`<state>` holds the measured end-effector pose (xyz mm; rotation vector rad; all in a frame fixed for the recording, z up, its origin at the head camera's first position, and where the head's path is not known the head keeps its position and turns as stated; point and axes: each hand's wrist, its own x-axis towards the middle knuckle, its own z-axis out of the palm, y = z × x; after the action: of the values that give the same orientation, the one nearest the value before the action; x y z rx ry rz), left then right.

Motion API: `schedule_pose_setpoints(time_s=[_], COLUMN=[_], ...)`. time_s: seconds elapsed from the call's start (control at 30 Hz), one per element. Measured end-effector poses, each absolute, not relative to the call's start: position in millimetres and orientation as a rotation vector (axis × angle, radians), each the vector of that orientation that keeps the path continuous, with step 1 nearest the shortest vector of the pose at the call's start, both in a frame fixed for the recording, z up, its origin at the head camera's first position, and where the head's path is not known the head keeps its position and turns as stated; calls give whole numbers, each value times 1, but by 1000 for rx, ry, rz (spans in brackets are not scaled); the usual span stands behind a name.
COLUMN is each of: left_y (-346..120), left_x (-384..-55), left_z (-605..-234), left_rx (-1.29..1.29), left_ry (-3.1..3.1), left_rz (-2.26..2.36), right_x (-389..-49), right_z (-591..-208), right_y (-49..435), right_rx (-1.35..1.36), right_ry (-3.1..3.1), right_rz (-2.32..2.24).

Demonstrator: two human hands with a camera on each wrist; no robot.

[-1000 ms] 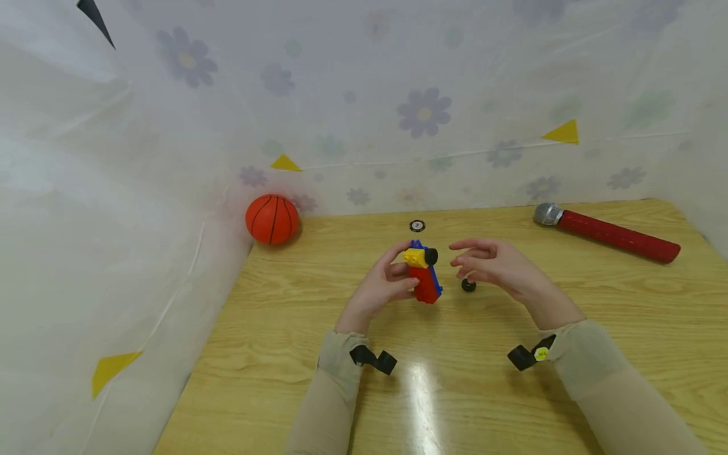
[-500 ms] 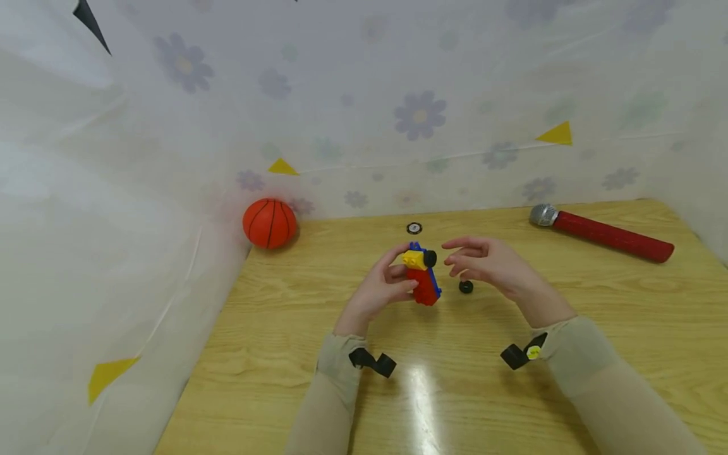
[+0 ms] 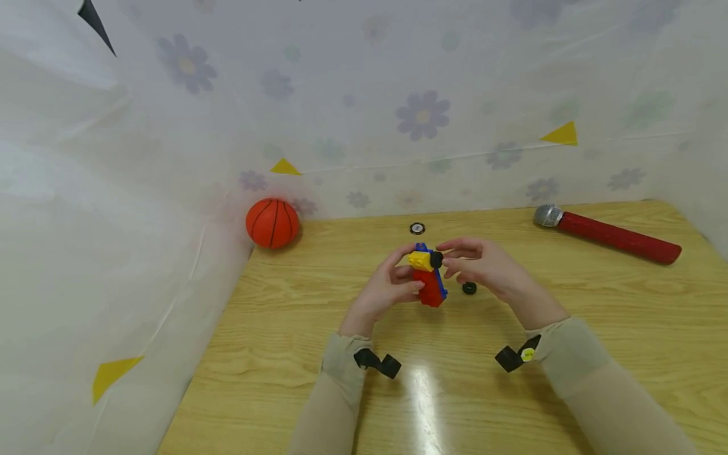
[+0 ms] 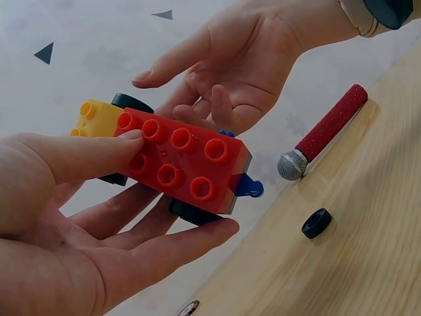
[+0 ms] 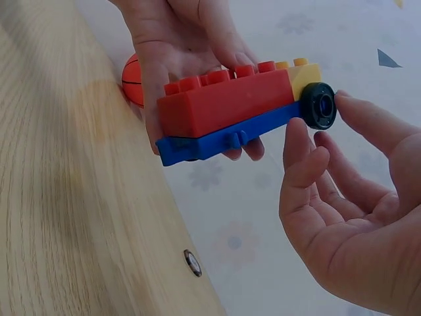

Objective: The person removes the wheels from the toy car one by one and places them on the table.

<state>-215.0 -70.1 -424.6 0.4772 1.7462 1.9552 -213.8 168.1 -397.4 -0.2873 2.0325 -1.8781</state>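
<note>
A toy car of building blocks (image 3: 429,289) has a red brick body, a yellow brick at one end, a blue base and black wheels. My left hand (image 3: 376,291) grips it by the sides, thumb on the red brick's studs in the left wrist view. My right hand (image 5: 358,178) is spread around the black wheel (image 5: 318,105) beside the yellow brick, its fingertips right at the rim. The left wrist view shows a gap between its nearest fingertip and that wheel. A loose black wheel (image 3: 469,288) lies on the table below the right hand.
An orange ball with black lines (image 3: 272,223) sits at the table's back left. A microphone with a red handle (image 3: 620,237) lies at the back right. A small round black-and-white disc (image 3: 418,229) lies near the back edge of the wooden table (image 3: 273,373).
My right hand has moved left, bringing its fingertips from a gap away to the car's wheel. The left hand keeps its grip on the toy car.
</note>
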Motion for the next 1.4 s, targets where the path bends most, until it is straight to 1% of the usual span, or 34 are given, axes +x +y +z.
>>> schedule_pose_setpoints(time_s=[0.4,0.63,1.4], left_y=[-67,-68,-66], left_x=[-214,-213,-212], left_z=[-425,-427,-424], left_rx=[482,484,492], left_ry=[1745,1739,1780], left_rz=[1938,1936,1907], right_x=[-207,-207,-207], right_z=[-391,-392,-392], right_y=[161,158,156], right_rx=[-316,-287,-255], right_ry=[2129,2214,2178], right_rz=[-1839,-1802,-1901])
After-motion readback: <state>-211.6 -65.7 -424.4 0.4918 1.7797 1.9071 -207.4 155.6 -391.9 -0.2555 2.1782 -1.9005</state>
